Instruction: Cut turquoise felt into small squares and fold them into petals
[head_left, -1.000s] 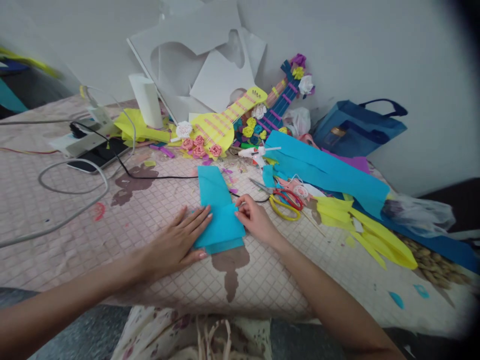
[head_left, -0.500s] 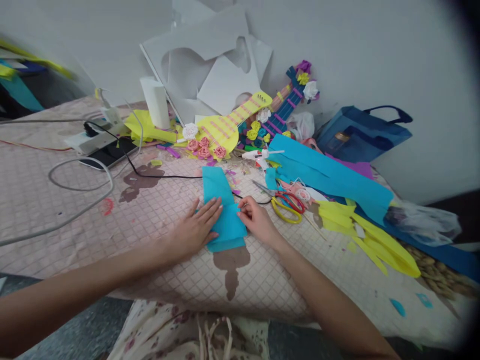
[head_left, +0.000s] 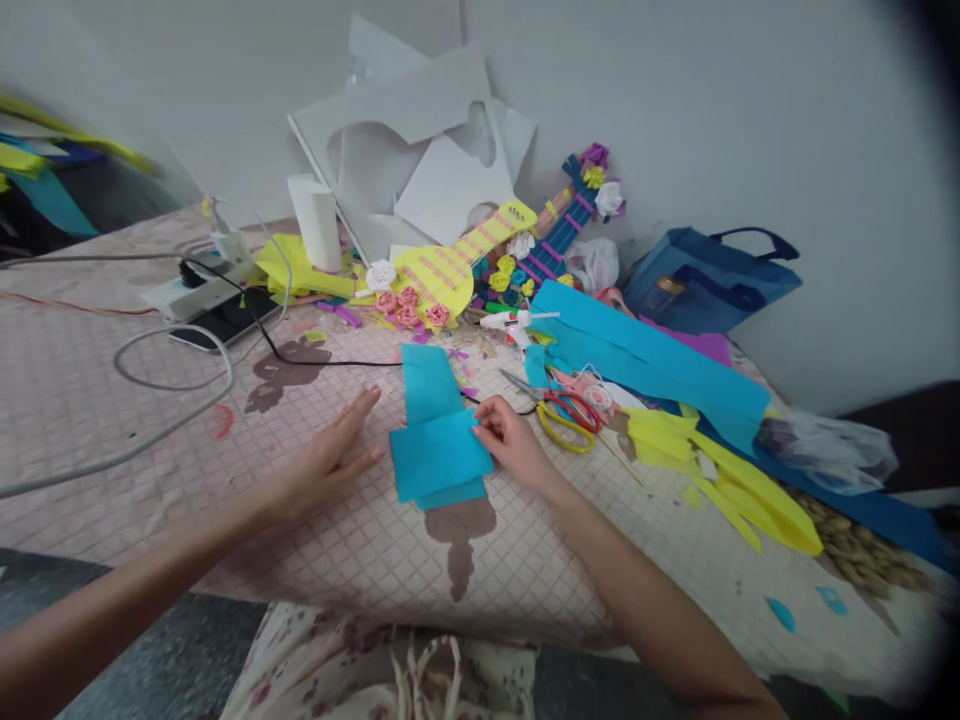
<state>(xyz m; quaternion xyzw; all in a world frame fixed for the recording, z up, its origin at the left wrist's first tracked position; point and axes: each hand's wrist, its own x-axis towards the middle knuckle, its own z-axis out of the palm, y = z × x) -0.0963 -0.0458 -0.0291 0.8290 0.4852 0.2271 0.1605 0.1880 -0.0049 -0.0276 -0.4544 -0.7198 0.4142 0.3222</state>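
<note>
A rectangular piece of blue crepe paper (head_left: 441, 456) lies crosswise over a longer blue paper strip (head_left: 431, 385) on the table. My right hand (head_left: 512, 440) pinches the upper right corner of the top piece between thumb and fingertips. To the left of the papers, my left hand (head_left: 326, 465) is apart from them, its fingers stretched out and nothing in it. Scissors (head_left: 568, 415) with red and yellow handles lie just right of my right hand. Behind them rests a white glue gun (head_left: 510, 320).
Decorated paper guitars, one yellow (head_left: 442, 275) and one blue (head_left: 562, 235), lean at the back. Large blue paper (head_left: 652, 360) and yellow paper (head_left: 757, 490) lie on the right. A power strip (head_left: 195, 290), a phone (head_left: 225, 318) and a looping grey cable (head_left: 165, 440) are on the left.
My left hand has lifted off the blue paper and moved left, uncovering the top piece. My right hand keeps its pinch on the corner. The view has shifted slightly.
</note>
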